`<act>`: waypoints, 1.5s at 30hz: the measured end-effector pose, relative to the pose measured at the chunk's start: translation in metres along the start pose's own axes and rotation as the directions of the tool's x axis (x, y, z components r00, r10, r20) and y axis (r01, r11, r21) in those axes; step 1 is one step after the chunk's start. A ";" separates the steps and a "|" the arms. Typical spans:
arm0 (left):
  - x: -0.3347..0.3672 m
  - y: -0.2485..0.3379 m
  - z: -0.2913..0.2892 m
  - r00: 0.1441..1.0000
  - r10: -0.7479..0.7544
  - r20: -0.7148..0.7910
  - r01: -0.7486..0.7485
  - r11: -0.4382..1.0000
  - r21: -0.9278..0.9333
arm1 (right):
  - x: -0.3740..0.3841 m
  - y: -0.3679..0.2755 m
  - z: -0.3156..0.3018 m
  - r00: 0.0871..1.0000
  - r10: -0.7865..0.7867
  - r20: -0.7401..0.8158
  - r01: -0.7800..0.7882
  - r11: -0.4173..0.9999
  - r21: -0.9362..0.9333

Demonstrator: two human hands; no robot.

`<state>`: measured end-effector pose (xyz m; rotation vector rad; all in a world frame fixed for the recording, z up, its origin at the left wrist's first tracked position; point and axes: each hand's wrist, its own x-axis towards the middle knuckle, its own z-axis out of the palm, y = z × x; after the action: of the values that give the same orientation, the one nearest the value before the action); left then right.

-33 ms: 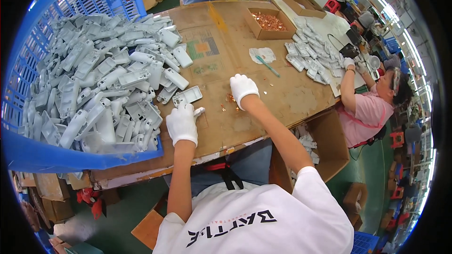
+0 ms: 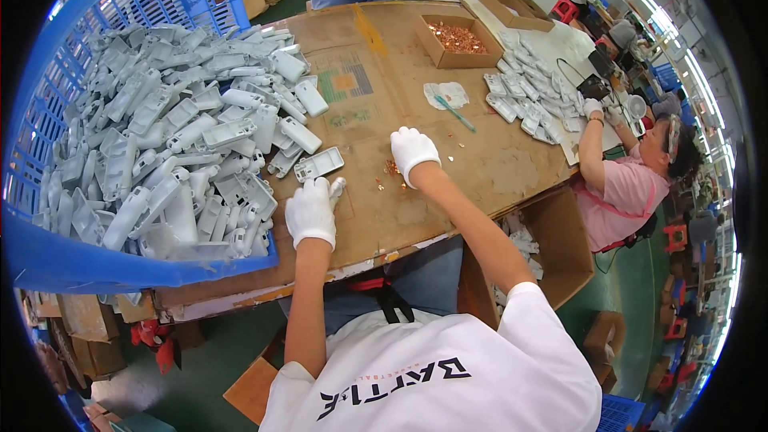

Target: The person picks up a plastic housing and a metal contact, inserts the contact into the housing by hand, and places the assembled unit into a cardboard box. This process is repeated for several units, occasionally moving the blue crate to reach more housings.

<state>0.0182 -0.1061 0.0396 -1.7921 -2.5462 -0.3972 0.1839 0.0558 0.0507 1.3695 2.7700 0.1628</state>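
Note:
My left hand (image 2: 310,214), in a white glove, lies at the near edge of a grey-white plastic housing (image 2: 318,164). Its thumb stands apart from the fingers, which reach the housing's edge; I see no grip on it. The housing lies hollow side up on the cardboard-covered table (image 2: 416,104). Farther right, my gloved right hand (image 2: 414,151) is closed with its fingers curled under; what they hold, if anything, is hidden. Small copper-coloured metal pieces (image 2: 391,167) are scattered just left of and below that hand.
A blue plastic crate (image 2: 144,270) heaped with similar housings (image 2: 192,128) fills the left. Beyond my right hand are a teal pen-like tool (image 2: 456,114) on white paper and a box (image 2: 448,52) of copper pieces. A person in pink works at right; another in blue sits across.
My left hand has shifted very slightly right and toward me, its fingertips covering less of the housing. The right hand stays in place.

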 end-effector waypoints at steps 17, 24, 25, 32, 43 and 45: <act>-0.021 0.021 0.030 0.973 -0.225 -0.048 0.077 0.513 -0.855 | -0.061 -0.075 -0.001 0.923 0.002 -0.384 0.326 0.526 0.785; -0.025 0.021 0.035 0.951 -0.275 -0.144 0.034 0.554 -0.832 | -0.060 -0.089 -0.004 0.905 -0.039 -0.424 0.331 0.690 0.643; -0.026 0.021 0.033 0.950 -0.278 -0.143 0.036 0.552 -0.833 | -0.060 -0.090 -0.005 0.902 -0.001 -0.431 0.302 0.715 0.630; -0.032 0.016 0.022 0.972 -0.154 -0.178 -0.047 0.616 -0.787 | -0.048 -0.075 -0.024 0.983 0.128 0.134 -0.183 0.543 0.819; -0.016 0.013 0.007 0.979 -0.194 -0.062 0.089 0.681 -0.727 | -0.058 -0.087 -0.015 0.984 0.030 -0.173 0.106 0.683 0.723; -0.015 0.013 0.005 0.977 -0.204 -0.058 0.104 0.697 -0.709 | -0.057 -0.091 -0.024 0.995 0.026 -0.099 0.055 0.679 0.732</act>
<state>0.0360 -0.1154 0.0351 -1.5903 -2.6387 -1.6369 0.1445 -0.0465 0.0643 1.4639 3.0562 -1.0425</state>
